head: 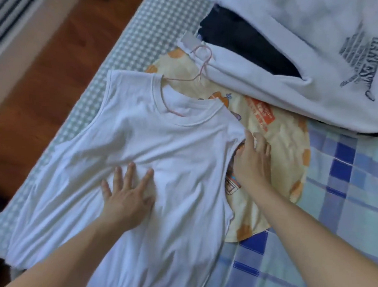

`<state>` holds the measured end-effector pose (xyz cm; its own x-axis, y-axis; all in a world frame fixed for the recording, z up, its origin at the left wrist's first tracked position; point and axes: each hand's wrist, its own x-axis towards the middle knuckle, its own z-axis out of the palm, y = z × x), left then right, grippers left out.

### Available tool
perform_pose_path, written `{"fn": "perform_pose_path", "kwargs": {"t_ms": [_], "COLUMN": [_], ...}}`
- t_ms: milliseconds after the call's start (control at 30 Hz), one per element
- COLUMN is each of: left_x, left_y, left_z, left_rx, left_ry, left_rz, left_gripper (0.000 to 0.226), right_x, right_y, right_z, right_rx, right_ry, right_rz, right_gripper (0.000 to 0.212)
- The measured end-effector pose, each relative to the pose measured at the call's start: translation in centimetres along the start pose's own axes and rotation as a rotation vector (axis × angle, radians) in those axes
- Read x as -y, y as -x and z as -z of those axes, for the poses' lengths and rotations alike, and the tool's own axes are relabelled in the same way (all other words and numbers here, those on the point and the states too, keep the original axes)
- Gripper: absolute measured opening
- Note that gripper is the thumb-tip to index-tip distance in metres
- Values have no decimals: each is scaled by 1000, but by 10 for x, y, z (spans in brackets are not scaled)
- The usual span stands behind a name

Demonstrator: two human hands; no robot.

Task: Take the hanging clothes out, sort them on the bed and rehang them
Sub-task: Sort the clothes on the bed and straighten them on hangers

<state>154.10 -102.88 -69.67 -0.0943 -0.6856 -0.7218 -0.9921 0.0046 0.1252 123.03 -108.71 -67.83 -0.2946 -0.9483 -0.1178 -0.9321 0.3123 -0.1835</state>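
A white sleeveless shirt [138,139] lies spread flat on the bed, with a thin pink hanger [201,60] inside its neck and the hook sticking out above the collar. My left hand [126,197] presses flat on the shirt's chest, fingers spread. My right hand [253,158] rests with straight fingers at the shirt's right armhole, partly on a yellow round printed cloth [281,137] that lies under the shirt. A white sweatshirt with grey lettering [314,58] lies at the top right over a dark garment [243,43].
The bed has a blue and white checked sheet [342,194] and a grey-green gingham edge [133,37] along its left side. Beyond that edge is a wooden floor [62,49]. A striped surface [11,4] shows at the top left.
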Motion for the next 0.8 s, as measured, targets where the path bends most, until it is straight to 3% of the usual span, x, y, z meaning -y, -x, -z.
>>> {"fn": "perform_pose_path", "kwargs": {"t_ms": [167, 300, 467, 567, 667, 800], "left_x": [-50, -144, -288, -360, -428, -506], "left_y": [33, 79, 152, 194, 227, 278], "left_z": [40, 33, -38, -85, -127, -169], "left_rx": [34, -22, 200, 106, 67, 234], "left_ry": [194, 345, 405, 260, 293, 328], "left_rz": [57, -92, -318, -420, -384, -194], "left_gripper": [55, 50, 33, 51, 54, 43], "right_x": [-43, -104, -238, -327, -414, -514], "right_y": [62, 107, 221, 307, 379, 460], "right_z": [50, 87, 138, 158, 169, 215], "right_rx": [226, 280, 186, 95, 121, 97], "right_ry": [-217, -302, -466, -525, -567, -613], "right_rz": [-250, -423, -635, -760, -846, -910], "right_gripper": [49, 40, 29, 26, 25, 26]}}
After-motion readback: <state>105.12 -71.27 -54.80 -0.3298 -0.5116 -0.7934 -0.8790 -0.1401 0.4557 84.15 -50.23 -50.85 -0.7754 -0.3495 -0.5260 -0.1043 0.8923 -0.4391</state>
